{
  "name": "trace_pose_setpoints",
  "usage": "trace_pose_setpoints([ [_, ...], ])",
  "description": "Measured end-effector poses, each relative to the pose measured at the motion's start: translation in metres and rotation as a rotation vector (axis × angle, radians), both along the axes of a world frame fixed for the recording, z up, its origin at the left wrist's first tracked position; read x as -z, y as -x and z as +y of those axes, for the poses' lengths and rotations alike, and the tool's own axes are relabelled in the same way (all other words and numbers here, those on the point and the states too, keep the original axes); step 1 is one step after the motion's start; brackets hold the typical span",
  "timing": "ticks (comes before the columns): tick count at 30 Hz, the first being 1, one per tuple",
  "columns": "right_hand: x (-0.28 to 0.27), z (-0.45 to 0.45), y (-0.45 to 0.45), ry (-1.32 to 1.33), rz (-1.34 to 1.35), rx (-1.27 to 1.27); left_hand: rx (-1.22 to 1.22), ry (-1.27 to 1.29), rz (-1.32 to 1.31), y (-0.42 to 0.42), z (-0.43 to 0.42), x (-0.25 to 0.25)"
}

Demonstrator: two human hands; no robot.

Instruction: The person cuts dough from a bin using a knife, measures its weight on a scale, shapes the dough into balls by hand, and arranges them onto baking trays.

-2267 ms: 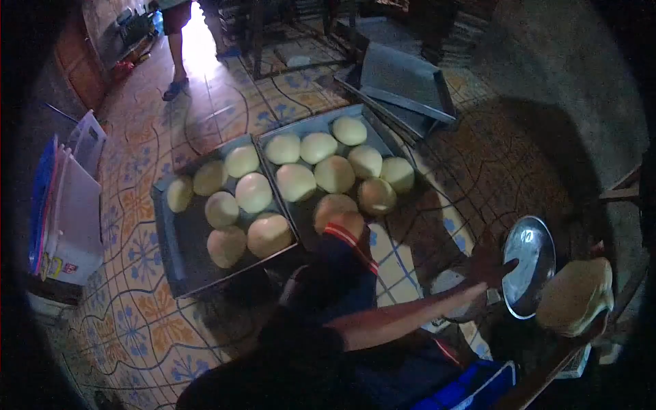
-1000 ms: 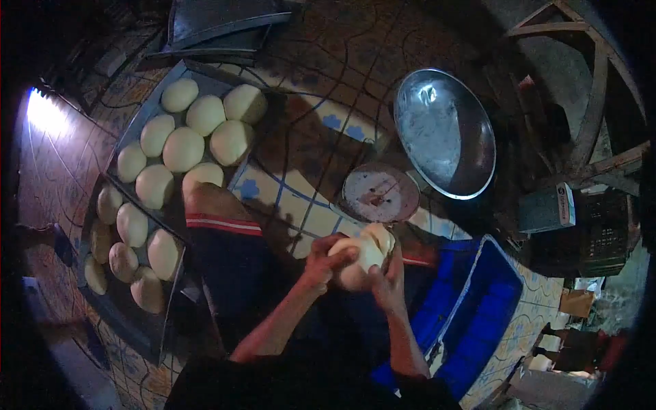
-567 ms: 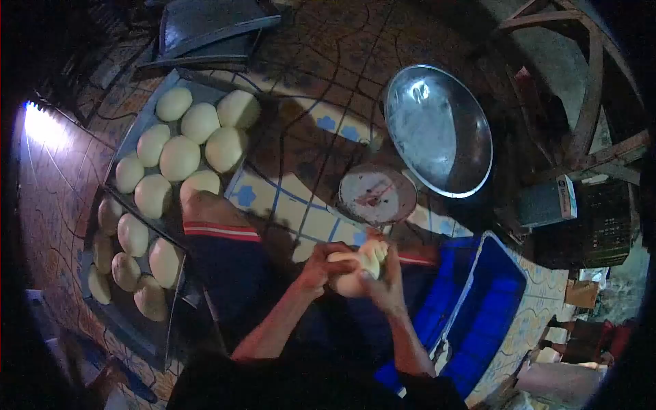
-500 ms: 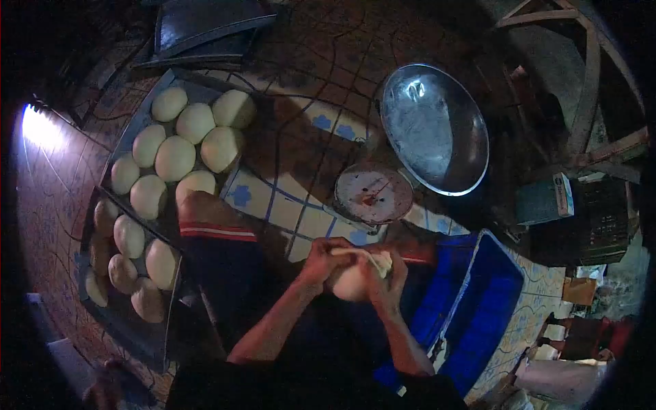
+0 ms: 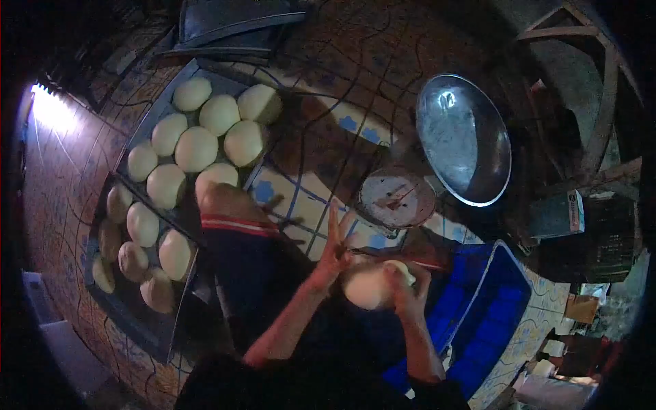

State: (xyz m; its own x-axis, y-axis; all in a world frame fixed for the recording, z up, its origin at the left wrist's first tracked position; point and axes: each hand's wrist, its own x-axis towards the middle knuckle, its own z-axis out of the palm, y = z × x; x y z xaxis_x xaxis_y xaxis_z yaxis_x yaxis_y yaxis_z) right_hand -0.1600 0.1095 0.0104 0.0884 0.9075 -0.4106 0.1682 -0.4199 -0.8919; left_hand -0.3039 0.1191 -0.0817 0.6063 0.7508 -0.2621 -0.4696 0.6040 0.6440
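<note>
A smooth pale round ball [image 5: 365, 287], which looks like dough, is held in front of my lap. My right hand [image 5: 408, 290] grips its right side, and a small ragged flap shows between the thumb and fingers. My left hand [image 5: 333, 253] is raised at the ball's left edge with its fingers spread; nothing shows in them. Similar pale balls [image 5: 197, 149] lie in the dark tray [image 5: 158, 113] on my left, and several more [image 5: 143, 224] sit in the nearer tray [image 5: 102, 270].
Ahead stands a round dial scale [image 5: 396, 198] with a stained plate, beside a shiny metal basin [image 5: 458, 137]. A blue plastic crate [image 5: 488, 314] is by my right leg. At the right are a small box [image 5: 557, 215] and a dark crate [image 5: 591, 242]. A lamp [image 5: 55, 113] glows at far left.
My left hand has let go of the ball and spread its fingers upward. The flap is now smaller and bunched at my right hand. The whole view has shifted slightly.
</note>
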Motion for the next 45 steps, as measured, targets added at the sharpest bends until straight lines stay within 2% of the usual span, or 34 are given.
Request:
trace_pose_setpoints([
  [2, -0.010, 0.003, 0.006, 0.106, -0.070, 0.016, 0.117, -0.188, -0.226, 0.013, 0.002, 0.008],
  [4, -0.011, 0.006, 0.009, -0.297, 0.212, -0.547, 0.188, -0.368, -0.413, 0.041, -0.009, 0.011],
  [6, -0.015, 0.009, 0.028, -0.278, 0.381, -0.634, 0.112, -0.603, -0.324, 0.041, -0.010, -0.009],
  [7, -0.020, 0.004, 0.040, -0.298, 0.275, -0.523, -0.038, -0.574, -0.220, 0.042, -0.020, -0.024],
  [9, -0.028, 0.002, 0.060, -0.553, -0.058, -0.720, -0.249, -0.504, -0.081, 0.041, -0.044, -0.043],
  [10, -0.022, 0.002, 0.069, -0.551, -0.016, -0.765, -0.392, -0.697, 0.173, 0.043, -0.046, -0.047],
  [11, -0.017, 0.000, 0.074, -0.657, -0.094, -0.706, -0.514, -0.884, 0.429, 0.048, -0.049, -0.053],
  [12, -0.018, -0.003, 0.082, -0.760, -0.182, -0.638, -0.540, -0.873, 0.450, 0.052, -0.054, -0.061],
  [13, -0.028, -0.002, 0.087, -0.761, -0.171, -0.661, -0.692, -0.936, 0.732, 0.054, -0.059, -0.071],
  [14, -0.050, 0.006, 0.100, -0.662, 0.042, -0.760, -0.839, -0.988, 1.023, 0.059, -0.060, -0.082],
  [15, -0.063, 0.010, 0.110, -0.557, 0.250, -0.853, -1.035, -0.980, 1.131, 0.068, -0.061, -0.099],
  [16, -0.061, 0.007, 0.116, -0.561, 0.255, -0.871, -1.052, -0.976, 1.141, 0.079, -0.065, -0.104],
  [18, -0.043, 0.004, 0.127, -0.137, 1.122, -0.350, -1.310, -0.908, 1.183, 0.105, -0.073, -0.115],
  [19, -0.011, -0.005, 0.147, -0.489, 0.746, -0.412, -1.351, -0.883, 1.149, 0.124, -0.079, -0.126],
  [21, 0.032, -0.017, 0.160, 0.318, 1.301, -0.450, -1.376, -0.908, 1.117, 0.151, -0.099, -0.129],
  [23, 0.015, -0.054, 0.217, 0.891, 1.891, -0.187, -1.371, -0.939, 1.094, 0.180, -0.123, -0.132],
  [24, -0.003, -0.056, 0.235, 0.843, 1.617, -0.288, -1.363, -0.826, 1.191, 0.194, -0.140, -0.134],
  [25, -0.008, -0.062, 0.253, 0.719, 1.477, -0.374, -1.349, -0.707, 1.288, 0.208, -0.157, -0.140],
  [27, -0.018, -0.075, 0.299, 0.398, 1.241, -0.612, -1.467, -0.633, 1.837, 0.237, -0.186, -0.164],
  [28, -0.022, -0.081, 0.327, 0.198, 1.124, -0.744, -1.329, -0.326, 1.940, 0.239, -0.219, -0.172],
  [29, -0.030, -0.094, 0.359, 0.144, 1.178, -0.740, -1.246, -0.233, 2.224, 0.255, -0.253, -0.154],
  [30, -0.032, -0.111, 0.390, 0.085, 1.224, -0.730, -1.411, -0.195, 2.253, 0.274, -0.282, -0.134],
  [31, -0.001, -0.124, 0.421, -0.379, 1.146, -0.810, -1.679, -0.241, 2.183, 0.299, -0.306, -0.115],
  [32, -0.008, -0.118, 0.450, -0.973, 0.794, -0.913, -1.943, -0.332, 2.060, 0.321, -0.320, -0.099],
  [33, 0.001, -0.118, 0.455, -0.926, 0.553, -1.187, -2.118, -0.402, 1.938, 0.337, -0.332, -0.073],
  [34, 0.008, -0.117, 0.448, -0.925, 0.540, -1.169, -2.228, -0.482, 1.842, 0.347, -0.330, -0.048],
  [36, 0.026, -0.119, 0.417, -0.282, 0.810, -1.104, -2.143, -0.290, 1.279, 0.303, -0.258, -0.065],
  [37, 0.028, -0.103, 0.391, -0.400, 0.687, -1.178, -2.097, -0.192, 1.123, 0.277, -0.221, -0.069],
  [39, 0.018, -0.080, 0.321, -0.359, 0.648, -1.279, -1.936, -0.032, 0.870, 0.215, -0.158, -0.073],
  [40, 0.011, -0.064, 0.294, -0.357, 0.597, -1.239, -1.830, 0.018, 0.752, 0.183, -0.133, -0.077],
  [42, -0.002, -0.028, 0.242, -0.758, 0.321, -0.973, -1.596, 0.087, 0.575, 0.118, -0.099, -0.085],
  [43, -0.009, 0.004, 0.220, -0.898, 0.373, -0.777, -1.389, 0.097, 0.474, 0.087, -0.093, -0.093],
  [44, 0.004, 0.014, 0.187, -0.922, 0.254, -0.691, -1.205, 0.085, 0.418, 0.067, -0.092, -0.097],
  [45, 0.033, 0.012, 0.154, -0.638, 0.167, -0.619, -1.049, 0.057, 0.393, 0.050, -0.090, -0.100],
])
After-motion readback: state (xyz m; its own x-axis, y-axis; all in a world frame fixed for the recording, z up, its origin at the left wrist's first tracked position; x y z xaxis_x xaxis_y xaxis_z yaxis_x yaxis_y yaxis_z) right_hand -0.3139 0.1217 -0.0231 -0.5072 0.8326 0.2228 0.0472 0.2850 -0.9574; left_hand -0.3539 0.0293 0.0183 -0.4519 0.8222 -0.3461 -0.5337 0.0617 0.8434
